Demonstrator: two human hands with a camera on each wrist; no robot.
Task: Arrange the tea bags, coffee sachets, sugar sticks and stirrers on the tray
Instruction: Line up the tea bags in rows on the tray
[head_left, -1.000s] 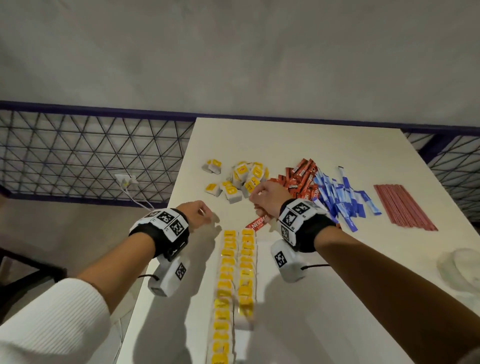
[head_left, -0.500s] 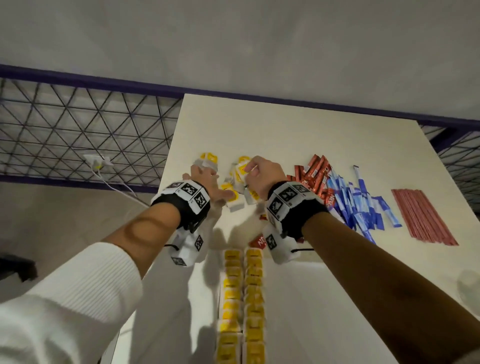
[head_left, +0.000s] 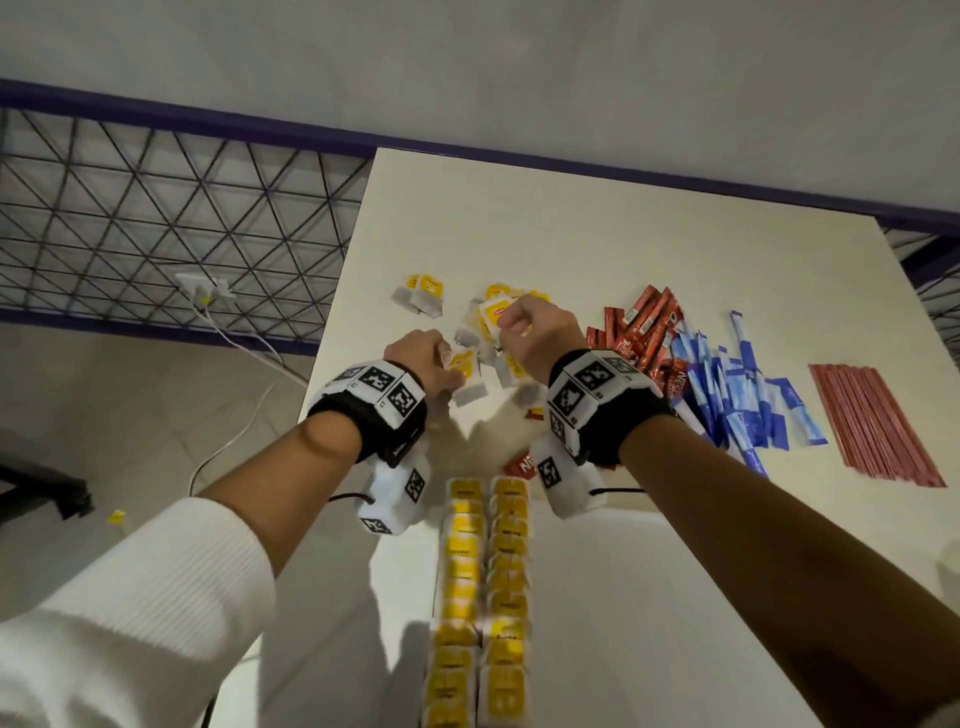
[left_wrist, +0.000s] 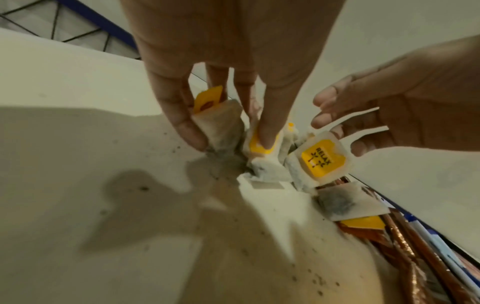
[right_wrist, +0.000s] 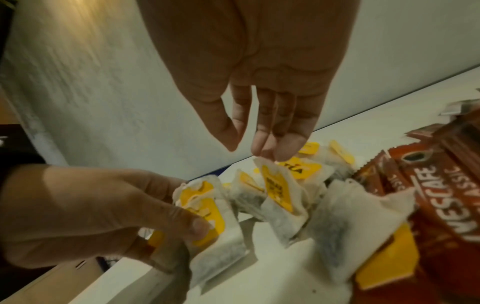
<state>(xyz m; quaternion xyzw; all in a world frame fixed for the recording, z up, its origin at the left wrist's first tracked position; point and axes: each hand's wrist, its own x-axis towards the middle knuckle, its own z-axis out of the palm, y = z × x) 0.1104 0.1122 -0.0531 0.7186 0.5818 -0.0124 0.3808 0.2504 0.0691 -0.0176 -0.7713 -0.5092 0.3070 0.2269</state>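
Note:
Loose tea bags (head_left: 480, 325) with yellow tags lie heaped at the table's far middle. My left hand (head_left: 436, 364) is down in the heap's near left side. It pinches one tea bag (left_wrist: 221, 125) against the thumb, and a finger presses a second bag (left_wrist: 262, 156). My right hand (head_left: 511, 325) hovers over the heap; its straight fingertips (right_wrist: 272, 152) touch the top of an upright tea bag (right_wrist: 278, 197), thumb slightly apart. Two neat rows of tea bags (head_left: 485, 571) run towards me. Red coffee sachets (head_left: 644, 327), blue sugar sticks (head_left: 737, 400) and red stirrers (head_left: 872, 421) lie to the right.
The white table (head_left: 571, 223) ends at a left edge close to my left wrist. Beyond it is a floor with a white cable (head_left: 234, 338) and a black wire grille (head_left: 156, 218). Tea dust speckles the tabletop (left_wrist: 130, 185).
Both hands have moved forward from the end of the rows into the loose heap. My left hand has taken hold of tea bags. The view has tilted closer.

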